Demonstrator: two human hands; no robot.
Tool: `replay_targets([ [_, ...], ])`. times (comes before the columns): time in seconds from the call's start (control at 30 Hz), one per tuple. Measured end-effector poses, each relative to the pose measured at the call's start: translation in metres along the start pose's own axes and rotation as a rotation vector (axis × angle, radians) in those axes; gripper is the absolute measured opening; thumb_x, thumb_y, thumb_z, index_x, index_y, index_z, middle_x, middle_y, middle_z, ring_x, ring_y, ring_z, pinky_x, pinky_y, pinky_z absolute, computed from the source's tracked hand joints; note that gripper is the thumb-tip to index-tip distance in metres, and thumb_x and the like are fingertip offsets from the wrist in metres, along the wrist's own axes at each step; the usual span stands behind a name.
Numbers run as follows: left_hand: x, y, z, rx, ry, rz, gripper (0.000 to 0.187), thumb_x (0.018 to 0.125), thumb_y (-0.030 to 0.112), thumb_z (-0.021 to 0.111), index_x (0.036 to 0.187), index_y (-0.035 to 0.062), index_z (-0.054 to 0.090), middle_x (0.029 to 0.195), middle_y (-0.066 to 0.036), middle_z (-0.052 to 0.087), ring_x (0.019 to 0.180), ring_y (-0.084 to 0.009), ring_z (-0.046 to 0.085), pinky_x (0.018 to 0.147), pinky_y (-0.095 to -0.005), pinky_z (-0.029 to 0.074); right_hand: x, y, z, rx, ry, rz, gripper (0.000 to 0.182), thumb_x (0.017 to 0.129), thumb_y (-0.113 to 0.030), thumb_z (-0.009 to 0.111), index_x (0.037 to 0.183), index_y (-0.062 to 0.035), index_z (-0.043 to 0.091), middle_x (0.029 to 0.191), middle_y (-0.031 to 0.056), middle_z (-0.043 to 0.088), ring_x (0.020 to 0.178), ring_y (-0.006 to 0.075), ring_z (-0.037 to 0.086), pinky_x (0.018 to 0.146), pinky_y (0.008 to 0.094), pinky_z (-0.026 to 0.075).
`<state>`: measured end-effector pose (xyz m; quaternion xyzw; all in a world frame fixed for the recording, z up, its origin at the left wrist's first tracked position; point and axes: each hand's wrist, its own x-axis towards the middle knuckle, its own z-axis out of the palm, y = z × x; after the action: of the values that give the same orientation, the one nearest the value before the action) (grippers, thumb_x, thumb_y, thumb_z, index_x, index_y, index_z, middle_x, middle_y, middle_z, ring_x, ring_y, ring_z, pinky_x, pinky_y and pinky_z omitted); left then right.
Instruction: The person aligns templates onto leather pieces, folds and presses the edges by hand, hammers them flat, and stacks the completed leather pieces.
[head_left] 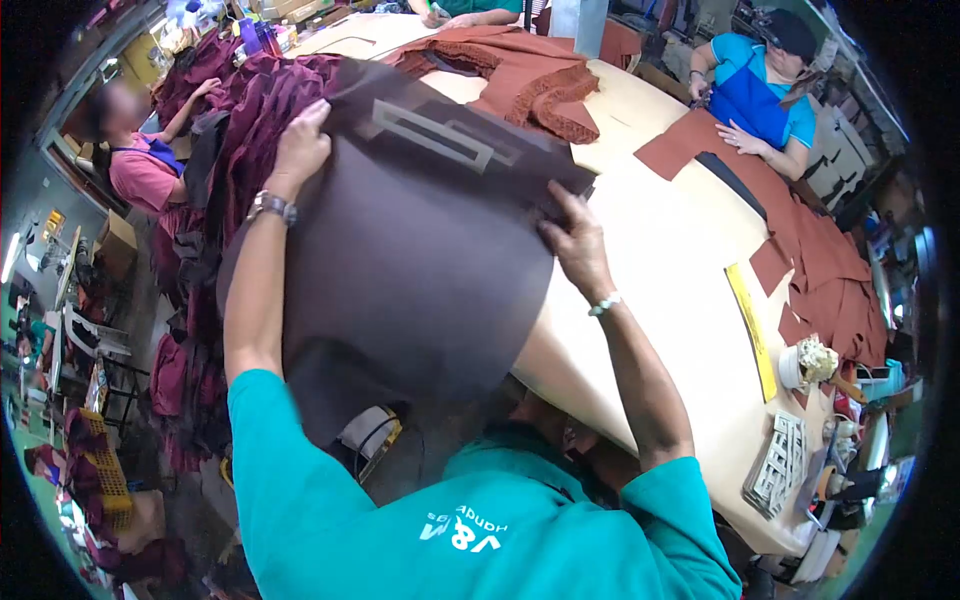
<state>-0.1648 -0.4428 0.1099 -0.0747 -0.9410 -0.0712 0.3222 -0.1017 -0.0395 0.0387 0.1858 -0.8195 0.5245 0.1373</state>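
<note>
A large dark brown sheet point(420, 250), blurred in places, hangs between my hands over the table's near left edge. My left hand point(303, 145) grips its upper left edge. At its right edge, my right hand point(580, 235) pinches the material between thumb and fingers. Near the sheet's top lies a pale rectangular frame-shaped piece point(430, 137), with a second, fainter outline beside it. The lower part of the sheet droops past the table edge.
The pale table point(640, 300) bears rust-brown pieces point(820, 250), a yellow ruler point(752, 330), metal stencils point(778, 465) and a white container point(800, 367). Maroon material point(260, 110) is heaped at left. Co-workers are at left point(150, 165), right point(765, 90) and the far edge.
</note>
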Motion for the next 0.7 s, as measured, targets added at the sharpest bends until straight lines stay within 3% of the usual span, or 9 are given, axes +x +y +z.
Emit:
replay_targets([
  [0.03,0.005,-0.011,0.024,0.048,-0.001,0.043,0.047,0.069,0.002,0.046,0.114,-0.0046,0.055,0.123,-0.021,0.052,0.116,-0.0309,0.049,0.103,-0.0348,0.036,0.003,0.007,0.008,-0.09,0.0,0.007,0.052,0.076,-0.001,0.061,0.126,-0.0017,0.048,0.121,0.0237,0.052,0.117,0.0361,0.046,0.099,0.0398,0.037],
  [0.1,0.014,-0.013,0.053,0.125,-0.093,-0.011,0.048,0.071,0.006,0.049,0.118,0.0007,0.053,0.128,-0.015,0.049,0.121,-0.0296,0.043,0.103,-0.0438,0.034,0.012,0.011,0.012,-0.133,-0.014,0.08,0.054,0.075,-0.003,0.062,0.126,-0.0012,0.047,0.124,0.0296,0.047,0.118,0.0419,0.044,0.101,0.0388,0.036],
  [0.2,0.035,0.01,0.082,0.231,-0.202,-0.084,0.052,0.075,0.013,0.052,0.126,0.006,0.047,0.137,-0.011,0.039,0.129,-0.0299,0.032,0.102,-0.0554,0.028,0.03,0.033,0.014,-0.263,0.02,0.102,0.056,0.074,-0.007,0.065,0.126,-0.0016,0.047,0.124,0.0326,0.045,0.115,0.043,0.046,0.1,0.0394,0.036],
  [0.23,0.044,0.014,0.092,0.265,-0.233,-0.101,0.054,0.076,0.015,0.053,0.129,0.0076,0.045,0.14,-0.01,0.036,0.132,-0.0304,0.028,0.102,-0.0588,0.027,0.037,0.052,0.017,-0.346,0.056,0.072,0.056,0.074,-0.015,0.066,0.126,-0.0028,0.049,0.124,0.0325,0.045,0.115,0.0412,0.047,0.099,0.0394,0.037],
  [0.33,0.056,0.033,0.128,0.321,-0.217,-0.186,0.06,0.08,0.026,0.054,0.135,0.0091,0.036,0.146,-0.012,0.025,0.135,-0.0346,0.019,0.102,-0.0632,0.021,0.057,0.061,0.014,-0.445,0.033,0.145,0.056,0.076,-0.024,0.065,0.126,-0.0041,0.049,0.125,0.0309,0.045,0.118,0.0396,0.044,0.101,0.0392,0.035],
  [0.4,0.053,0.057,0.146,0.154,-0.293,-0.291,0.068,0.085,0.048,0.047,0.141,0.0132,0.027,0.149,-0.018,0.014,0.137,-0.0386,0.007,0.104,-0.0634,0.01,0.063,0.067,0.01,-0.387,-0.02,0.205,0.057,0.077,-0.029,0.064,0.126,-0.0037,0.05,0.127,0.0281,0.046,0.122,0.0388,0.041,0.103,0.0394,0.033],
  [0.47,0.04,0.08,0.162,-0.055,-0.406,-0.295,0.071,0.087,0.057,0.038,0.142,0.0147,0.023,0.149,-0.019,0.011,0.137,-0.0392,0.005,0.103,-0.0642,0.009,0.064,0.085,0.014,-0.37,-0.019,0.219,0.057,0.077,-0.029,0.064,0.125,-0.0027,0.05,0.126,0.0266,0.048,0.122,0.0385,0.041,0.103,0.0397,0.032],
  [0.53,0.024,0.097,0.178,-0.184,-0.472,-0.325,0.073,0.087,0.059,0.037,0.143,0.015,0.022,0.148,-0.019,0.013,0.137,-0.0391,0.009,0.104,-0.0638,0.009,0.062,0.092,0.014,-0.331,-0.012,0.211,0.057,0.077,-0.029,0.064,0.124,-0.0017,0.051,0.125,0.0256,0.049,0.122,0.0379,0.041,0.103,0.0393,0.033],
  [0.7,-0.007,0.108,0.189,-0.139,-0.389,-0.342,0.075,0.086,0.06,0.036,0.144,0.0144,0.019,0.148,-0.018,0.017,0.136,-0.0389,0.015,0.104,-0.0632,0.009,0.057,0.095,0.011,-0.186,-0.016,0.213,0.056,0.076,-0.029,0.065,0.123,-0.0009,0.052,0.125,0.0241,0.05,0.122,0.0367,0.042,0.103,0.038,0.032],
])
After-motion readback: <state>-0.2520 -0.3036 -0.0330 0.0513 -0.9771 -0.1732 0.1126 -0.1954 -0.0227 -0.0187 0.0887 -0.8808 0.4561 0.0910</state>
